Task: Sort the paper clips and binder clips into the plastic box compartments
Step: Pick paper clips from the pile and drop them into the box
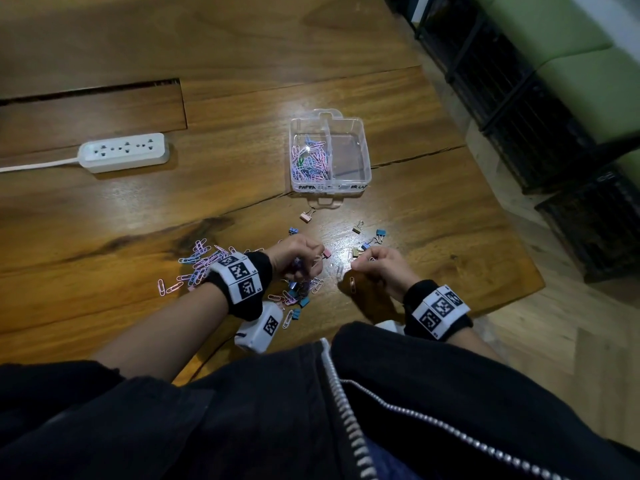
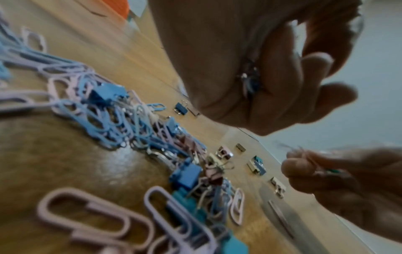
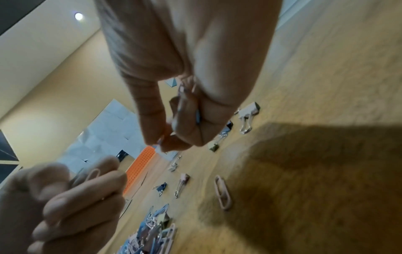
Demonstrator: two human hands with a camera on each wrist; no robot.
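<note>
Big wooden tabletop (image 1: 242, 57) here, glossy planks with a dark crack running across, and a wood floor off to the right. We're sitting at the near edge in a black zip jacket (image 1: 346, 410).

On the left sits a white power strip (image 1: 124, 152) with its cord trailing off the edge of the view. Further right is the clear plastic box (image 1: 363, 157), open, two compartments: the left one has a heap of pastel paper clips (image 1: 311, 157) in it, and we can't make out anything in the right one. There's handwriting along the front wall, too smeared for us to read fully.

Nearer to us, the loose pile of paper clips and binder clips (image 1: 207, 268) spreads under and beside our left wrist, with a few stray binder clips (image 1: 379, 233) scattered between the pile and the box, and one pink binder clip (image 1: 307, 216) just in front of the box.

Our left hand (image 1: 298, 254) is curled around a small bunch of clips, just above the pile. Our right hand (image 1: 379, 268) is close by, not touching it, fingers pinching some thin clips too. A single pink paper clip (image 3: 223, 191) lies alone on the wood below it.
</note>
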